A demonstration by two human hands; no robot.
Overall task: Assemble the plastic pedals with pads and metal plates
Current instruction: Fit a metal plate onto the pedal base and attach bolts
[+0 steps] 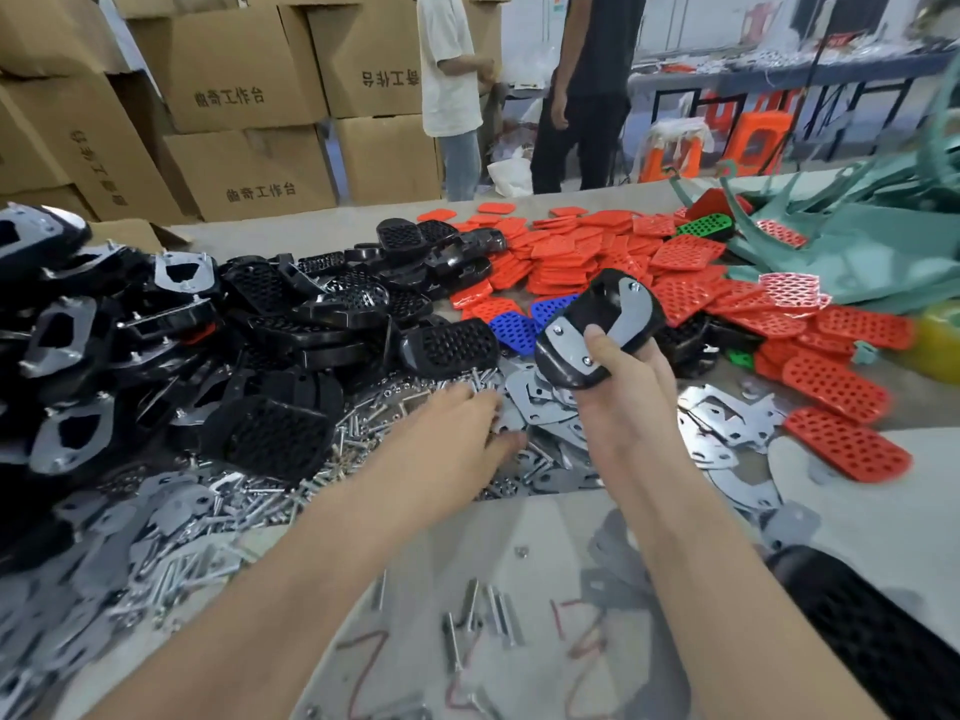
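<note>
At the far left of the tabletop (883, 517) a heap of black pedals (280, 324) lies piled, many showing metal plates (62, 330) on their backs, with loose bolts (260, 491) scattered along its near edge. Your left hand (457, 423) reaches palm down into those bolts and plates, fingers curled; you cannot tell whether it grips anything. Your right hand (623, 387) closes around a black pedal (597, 330) lifted above the tabletop, its plate side facing you. Further right, red pads (831, 387) spread in a wide pile, with two blue pads (524, 319) just beside the held pedal.
</note>
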